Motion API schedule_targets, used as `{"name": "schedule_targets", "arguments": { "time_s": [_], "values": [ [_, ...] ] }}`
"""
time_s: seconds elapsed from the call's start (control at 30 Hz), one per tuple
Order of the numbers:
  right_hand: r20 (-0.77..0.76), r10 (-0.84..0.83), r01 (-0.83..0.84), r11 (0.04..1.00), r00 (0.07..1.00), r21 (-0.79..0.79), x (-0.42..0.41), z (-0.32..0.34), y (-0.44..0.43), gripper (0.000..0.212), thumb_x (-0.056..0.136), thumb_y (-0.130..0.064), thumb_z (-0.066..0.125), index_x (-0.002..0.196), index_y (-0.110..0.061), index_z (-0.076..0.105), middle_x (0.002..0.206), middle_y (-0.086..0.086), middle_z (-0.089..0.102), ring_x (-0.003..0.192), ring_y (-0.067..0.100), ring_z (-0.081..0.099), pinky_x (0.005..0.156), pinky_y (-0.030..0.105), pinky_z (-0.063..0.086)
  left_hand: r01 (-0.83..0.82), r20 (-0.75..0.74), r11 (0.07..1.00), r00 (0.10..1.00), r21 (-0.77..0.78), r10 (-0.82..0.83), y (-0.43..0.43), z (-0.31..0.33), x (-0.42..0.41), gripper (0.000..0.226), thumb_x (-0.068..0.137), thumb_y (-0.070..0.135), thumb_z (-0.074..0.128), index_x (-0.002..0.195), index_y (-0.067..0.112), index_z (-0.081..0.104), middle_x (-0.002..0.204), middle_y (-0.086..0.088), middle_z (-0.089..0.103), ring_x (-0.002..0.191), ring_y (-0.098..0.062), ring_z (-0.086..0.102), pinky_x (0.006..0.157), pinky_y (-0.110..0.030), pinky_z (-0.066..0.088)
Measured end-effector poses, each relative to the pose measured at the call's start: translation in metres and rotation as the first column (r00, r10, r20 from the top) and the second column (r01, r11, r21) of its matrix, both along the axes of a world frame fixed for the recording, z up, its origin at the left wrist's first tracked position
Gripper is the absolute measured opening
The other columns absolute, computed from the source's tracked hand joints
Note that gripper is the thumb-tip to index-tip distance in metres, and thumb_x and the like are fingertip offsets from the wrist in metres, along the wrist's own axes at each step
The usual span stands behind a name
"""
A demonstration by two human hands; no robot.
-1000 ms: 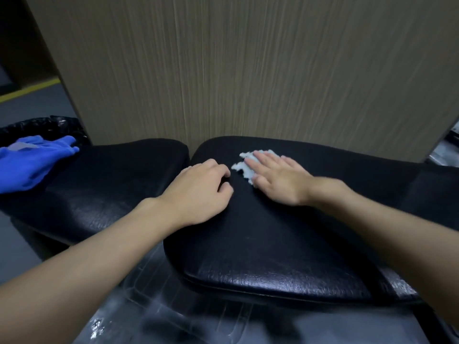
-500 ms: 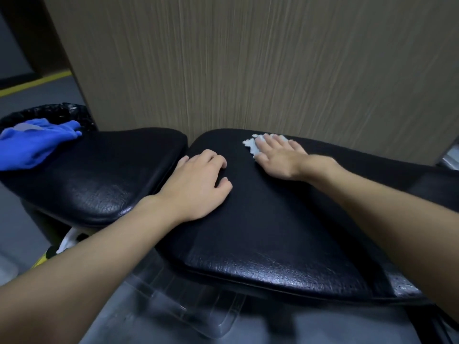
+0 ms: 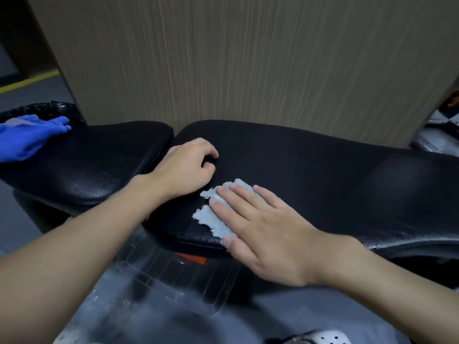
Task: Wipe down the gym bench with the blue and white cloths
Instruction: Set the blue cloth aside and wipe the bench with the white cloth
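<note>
The gym bench has two black padded cushions: a left pad [image 3: 82, 165] and a long right pad [image 3: 323, 165], split by a narrow gap. My right hand [image 3: 263, 229] lies flat with fingers together, pressing the small white cloth [image 3: 211, 219] onto the near edge of the right pad. My left hand [image 3: 186, 167] rests on the right pad beside the gap, fingers curled, holding nothing. The blue cloth [image 3: 27, 136] lies on the far left end of the left pad, away from both hands.
A brown wood-grain wall panel [image 3: 236, 58] stands right behind the bench. A black bag-lined bin [image 3: 49, 108] sits behind the blue cloth. Under the bench lies a clear plastic tray [image 3: 173, 276] on the grey floor. A yellow floor line [image 3: 27, 81] runs at far left.
My right hand has dragged the white cloth from the far edge of the right pad toward me to its near edge. My left hand stayed by the gap, fingers curling in slightly.
</note>
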State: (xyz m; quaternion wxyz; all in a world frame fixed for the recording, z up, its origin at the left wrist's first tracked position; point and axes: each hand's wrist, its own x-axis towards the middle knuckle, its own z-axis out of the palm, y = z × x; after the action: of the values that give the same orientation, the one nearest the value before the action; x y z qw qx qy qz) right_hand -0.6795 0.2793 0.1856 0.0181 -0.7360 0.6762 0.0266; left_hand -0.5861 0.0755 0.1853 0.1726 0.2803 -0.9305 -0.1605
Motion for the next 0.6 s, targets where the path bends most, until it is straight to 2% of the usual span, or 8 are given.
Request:
{"name": "schedule_targets", "arguments": {
  "time_s": [0.13,0.23,0.43,0.6],
  "values": [
    [0.037,-0.046,0.045,0.998,0.998,0.04,-0.018,0.003,-0.021,0.062,0.099,-0.052,0.012,0.155,-0.029,-0.005,0.163,-0.006,-0.013,0.147,0.008,-0.018,0.118,0.032,-0.011,0.005,-0.051,0.999,0.999,0.04,-0.003,0.004,-0.007,-0.007,0.036,0.094,0.014,0.041,0.124,0.021,0.059,0.134,0.009,0.053,0.121,-0.01,0.048,0.113,-0.047,0.028],
    [0.029,-0.151,0.149,0.986,0.988,0.073,-0.047,0.006,-0.049,0.06,0.102,-0.049,0.015,0.155,-0.029,-0.004,0.163,-0.006,-0.012,0.147,0.008,-0.016,0.119,0.033,-0.009,-0.027,-0.036,0.999,0.999,0.027,0.028,0.002,-0.008,-0.008,0.039,0.095,0.014,0.038,0.131,0.02,0.053,0.137,0.007,0.05,0.124,-0.012,0.046,0.114,-0.047,0.025],
    [0.031,-0.354,0.351,0.933,0.935,0.081,-0.122,0.002,-0.124,0.06,0.102,-0.049,0.018,0.156,-0.029,0.0,0.164,-0.005,-0.005,0.149,0.013,-0.008,0.121,0.039,-0.003,-0.006,0.039,0.998,0.999,-0.067,0.008,0.003,-0.015,-0.011,0.037,0.097,0.039,0.04,0.129,0.025,0.051,0.134,0.014,0.044,0.125,-0.009,0.041,0.117,-0.048,0.016],
    [0.042,-0.504,0.499,0.862,0.863,0.091,-0.172,0.005,-0.173,0.062,0.099,-0.051,0.018,0.155,-0.03,0.004,0.164,-0.004,0.002,0.15,0.014,-0.001,0.118,0.04,0.0,0.001,0.028,0.997,1.0,-0.08,0.001,0.003,-0.015,-0.009,0.039,0.096,0.043,0.04,0.129,0.025,0.05,0.133,0.016,0.044,0.126,-0.006,0.04,0.118,-0.047,0.014]
  ]
}}
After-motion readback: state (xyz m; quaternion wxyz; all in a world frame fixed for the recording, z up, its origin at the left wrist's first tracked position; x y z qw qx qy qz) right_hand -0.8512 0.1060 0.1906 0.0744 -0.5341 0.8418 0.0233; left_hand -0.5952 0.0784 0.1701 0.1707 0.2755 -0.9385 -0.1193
